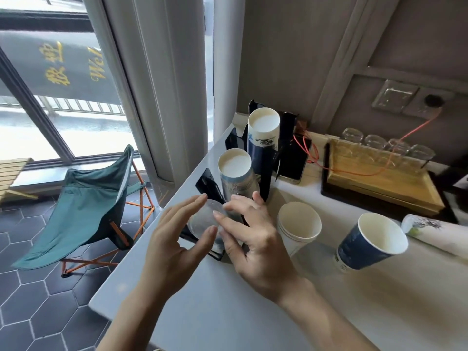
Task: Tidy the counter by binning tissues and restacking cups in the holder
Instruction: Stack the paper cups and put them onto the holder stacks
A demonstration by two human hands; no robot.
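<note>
Both my hands are at the near end of the black cup holder point(263, 173), which stands on the pale bench point(228, 300) close to its left edge. My left hand point(174, 239) is open, fingers spread, with its thumb and fingertips touching a clear plastic cup point(202, 220) that sits upside down in the holder's nearest slot. My right hand point(255, 239) comes in from 5 o'clock, also open and spread, its fingertips resting on the same clear cup and on the slot's far side; I cannot tell whether either hand truly grips it or only steadies it. Just beyond my fingers, toward 12 o'clock, a stack of pale printed paper cups point(235, 171) stands upside down in the middle slot, and behind that a taller stack of dark blue cups point(262, 143) fills the farthest slot. At 3 o'clock of my right hand, just beside it, a short stack of white paper cups point(297, 224) stands mouth up on the bench. Further toward 3 o'clock, well apart from my hands, a single blue cup point(367, 244) stands mouth up. Past it, at the right edge, lies a white crumpled tissue point(435, 234). Behind these, toward 1 o'clock, a wooden tray point(379, 183) carries upturned glasses point(385, 145).
</note>
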